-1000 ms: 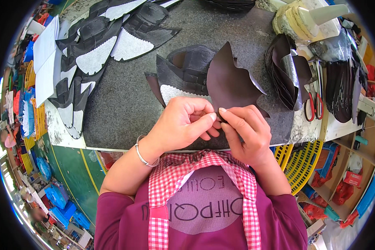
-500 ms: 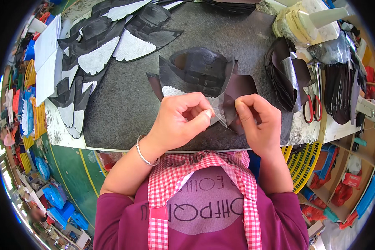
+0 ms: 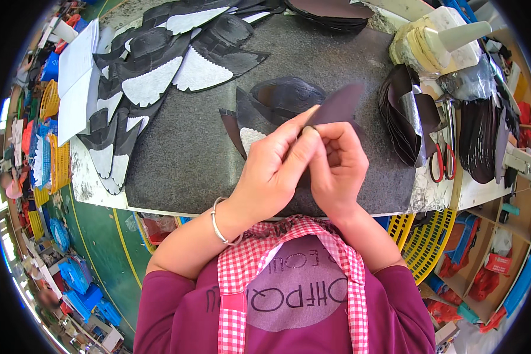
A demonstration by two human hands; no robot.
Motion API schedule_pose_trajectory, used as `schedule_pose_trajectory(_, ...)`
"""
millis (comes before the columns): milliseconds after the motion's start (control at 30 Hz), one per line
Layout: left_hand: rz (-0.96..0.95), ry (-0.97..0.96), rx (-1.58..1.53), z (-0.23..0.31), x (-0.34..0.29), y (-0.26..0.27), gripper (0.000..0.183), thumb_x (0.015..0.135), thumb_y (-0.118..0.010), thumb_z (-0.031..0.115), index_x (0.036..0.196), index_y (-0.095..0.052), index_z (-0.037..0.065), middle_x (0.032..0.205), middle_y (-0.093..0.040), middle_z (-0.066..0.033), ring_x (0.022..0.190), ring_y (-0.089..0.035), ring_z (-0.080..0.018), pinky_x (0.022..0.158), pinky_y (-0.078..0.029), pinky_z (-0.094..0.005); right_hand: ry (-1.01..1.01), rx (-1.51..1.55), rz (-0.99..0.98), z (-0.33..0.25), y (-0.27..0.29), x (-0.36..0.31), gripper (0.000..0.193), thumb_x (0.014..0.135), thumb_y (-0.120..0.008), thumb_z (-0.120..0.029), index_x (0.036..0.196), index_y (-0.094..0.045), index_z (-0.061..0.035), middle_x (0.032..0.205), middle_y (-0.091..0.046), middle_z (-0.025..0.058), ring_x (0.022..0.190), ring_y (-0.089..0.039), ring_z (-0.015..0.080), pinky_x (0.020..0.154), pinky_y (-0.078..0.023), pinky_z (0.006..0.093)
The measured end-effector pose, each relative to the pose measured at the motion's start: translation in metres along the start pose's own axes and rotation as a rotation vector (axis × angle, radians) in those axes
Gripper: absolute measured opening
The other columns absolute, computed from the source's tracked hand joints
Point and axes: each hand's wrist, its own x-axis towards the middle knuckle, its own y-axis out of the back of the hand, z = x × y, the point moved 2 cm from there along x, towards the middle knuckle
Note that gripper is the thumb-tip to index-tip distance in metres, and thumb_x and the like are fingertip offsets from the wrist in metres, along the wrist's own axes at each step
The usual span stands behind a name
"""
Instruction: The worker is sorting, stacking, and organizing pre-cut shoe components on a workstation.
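In front of me on the dark work mat lies a black shoe upper [image 3: 286, 97] with a white zigzag-edged patch at its lower left. A thin dark brown flap [image 3: 341, 107] rises from its right side, bent upward. My left hand [image 3: 280, 159] is closed, with its fingertips pinching the lower edge of this flap. My right hand [image 3: 339, 168] is closed on the same edge, and its thumb and fingers meet those of my left. Both hands cover the lower part of the upper, so I cannot tell how the flap joins it.
Several black uppers with white patches [image 3: 153, 79] pile at the left of the mat [image 3: 183, 159], beside white papers [image 3: 76, 76]. At the right are folded dark brown pieces [image 3: 398, 115], red-handled scissors [image 3: 442, 162] and a pale container [image 3: 419, 44]. More brown pieces [image 3: 330, 13] lie at the far edge.
My hands have come together from apart, the right moving left and the left shifting rightward. The brown flap now stands up between them. The clear film stretched between my fingers no longer shows.
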Motion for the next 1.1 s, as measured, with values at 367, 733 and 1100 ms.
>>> schedule_pose_trajectory(367, 0.119, 0.06, 0.285, 0.008, 0.026, 0.036, 0.031, 0.107, -0.048, 0.024, 0.116, -0.07, 0.003, 0.075, -0.058, 0.0021, 0.065, -0.051, -0.0024, 0.056, -0.041, -0.0248, 0.221, -0.273, 0.056, -0.007, 0.009, -0.012, 0.01, 0.098, -0.061, 0.0, 0.107, -0.058, 0.0027, 0.084, -0.064, 0.0038, 0.069, -0.063, 0.0065, 0.059, -0.052, 0.0222)
schedule_pose_trajectory(733, 0.257, 0.198, 0.428, 0.008, -0.031, 0.073, 0.031, 0.107, -0.047, 0.022, 0.108, -0.07, 0.001, 0.089, -0.07, -0.0015, 0.069, -0.059, -0.0076, 0.062, -0.046, -0.0242, -0.14, -0.04, 0.294, -0.002, 0.066, 0.025, 0.019, 0.106, -0.054, -0.02, 0.091, -0.057, -0.0087, 0.084, -0.05, -0.007, 0.079, -0.044, 0.0022, 0.071, -0.038, 0.0195)
schedule_pose_trajectory(1100, -0.357, 0.158, 0.904, 0.105, -0.099, 0.152, 0.089, 0.066, -0.082, 0.06, 0.128, -0.063, 0.0, 0.128, -0.059, -0.0178, 0.118, -0.056, -0.0275, 0.097, -0.044, -0.0374, 0.446, -0.923, -0.122, -0.096, 0.062, 0.084, 0.004, 0.088, -0.068, -0.004, 0.09, -0.065, -0.001, 0.075, -0.065, 0.0081, 0.062, -0.06, 0.0182, 0.059, -0.048, 0.0262)
